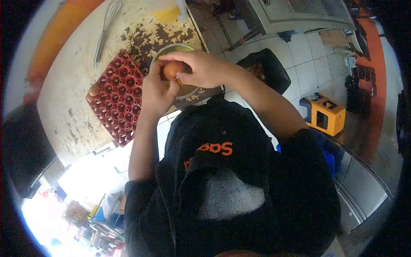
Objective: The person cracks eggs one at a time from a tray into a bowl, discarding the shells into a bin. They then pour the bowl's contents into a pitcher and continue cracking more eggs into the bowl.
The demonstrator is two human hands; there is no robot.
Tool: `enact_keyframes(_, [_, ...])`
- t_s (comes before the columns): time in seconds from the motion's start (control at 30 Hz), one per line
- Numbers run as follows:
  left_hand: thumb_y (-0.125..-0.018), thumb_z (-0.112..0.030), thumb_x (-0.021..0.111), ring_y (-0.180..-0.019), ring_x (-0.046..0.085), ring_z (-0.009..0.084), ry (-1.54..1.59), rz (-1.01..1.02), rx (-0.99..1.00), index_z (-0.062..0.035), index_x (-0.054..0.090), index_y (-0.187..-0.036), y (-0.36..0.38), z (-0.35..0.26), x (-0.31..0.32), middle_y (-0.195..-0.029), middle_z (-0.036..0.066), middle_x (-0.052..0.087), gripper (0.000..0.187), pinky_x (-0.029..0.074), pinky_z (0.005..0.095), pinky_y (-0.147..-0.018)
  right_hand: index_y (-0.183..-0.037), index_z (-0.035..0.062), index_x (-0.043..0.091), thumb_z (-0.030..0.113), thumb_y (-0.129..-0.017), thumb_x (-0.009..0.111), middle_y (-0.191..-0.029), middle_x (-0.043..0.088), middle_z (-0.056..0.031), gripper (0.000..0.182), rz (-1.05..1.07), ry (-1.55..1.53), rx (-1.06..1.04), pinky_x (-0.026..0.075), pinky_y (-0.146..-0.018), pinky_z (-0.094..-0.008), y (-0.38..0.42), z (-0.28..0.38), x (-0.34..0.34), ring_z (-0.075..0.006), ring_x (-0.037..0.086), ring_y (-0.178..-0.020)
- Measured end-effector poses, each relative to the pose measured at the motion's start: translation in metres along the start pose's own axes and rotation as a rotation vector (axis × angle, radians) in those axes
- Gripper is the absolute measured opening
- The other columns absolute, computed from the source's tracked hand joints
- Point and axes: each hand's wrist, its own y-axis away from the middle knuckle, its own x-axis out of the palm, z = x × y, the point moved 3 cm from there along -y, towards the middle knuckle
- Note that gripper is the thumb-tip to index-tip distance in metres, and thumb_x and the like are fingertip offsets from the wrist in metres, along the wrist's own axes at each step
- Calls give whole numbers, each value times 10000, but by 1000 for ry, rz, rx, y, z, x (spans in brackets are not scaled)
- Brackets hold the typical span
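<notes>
A brown egg [174,68] is held between my two hands over a round metal bowl [187,46]. My left hand [157,91] is curled around the egg's near left side, thumb toward the right. From the right, my right hand [204,69] closes on it, fingers over the top and thumb below, where a small pale spot and a bit of yellow show. The hands cover much of the bowl. Left of them lies a red egg tray [118,96] with mostly bare cups and one egg [94,89] at its left edge.
A wire whisk [105,36] lies on the worn table [64,94], beyond the tray. At the table's far edge stands a clear jug [166,12] with yellow liquid. A black bin [269,70] and a yellow-orange box-shaped object [327,114] are to the right.
</notes>
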Motion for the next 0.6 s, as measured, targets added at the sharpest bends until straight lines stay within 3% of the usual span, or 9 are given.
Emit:
enact_keyframes(0.13, [-831, -202, 629, -852, 608, 438, -243, -78, 53, 13, 479, -1154, -8, 2, 2, -937, 250, 618, 415, 502, 484, -739, -1359, 25, 413, 82, -885, 563, -1244, 581, -205, 500, -61, 33, -67, 449, -1001, -395, -16, -8, 8, -324, 567, -1189])
enact_keyframes(0.27, [-814, -194, 626, -822, 603, 420, -429, -139, 208, 14, 490, -1098, -19, 4, 3, -878, 227, 605, 377, 494, 478, -724, -1369, 18, 385, 78, -892, 529, -1212, 589, -222, 503, 3, -126, 36, 470, -949, -402, -31, -15, 12, -335, 592, -1138])
enact_keyframes(0.33, [-801, -190, 624, -798, 591, 413, -527, -197, 306, 18, 488, -1062, -22, 1, 0, -851, 204, 590, 361, 486, 482, -715, -1365, 1, 381, 75, -898, 500, -1183, 597, -242, 488, 69, -99, 187, 482, -907, -406, -39, -16, 15, -354, 610, -1093])
enact_keyframes(0.6, [-797, -200, 618, -870, 579, 417, -579, -240, 389, 33, 488, -1109, -23, -1, -7, -923, 216, 583, 410, 470, 491, -786, -1349, -14, 390, 65, -891, 501, -1150, 596, -263, 478, -86, 24, 27, 482, -901, -432, -41, -1, 16, -397, 599, -1085])
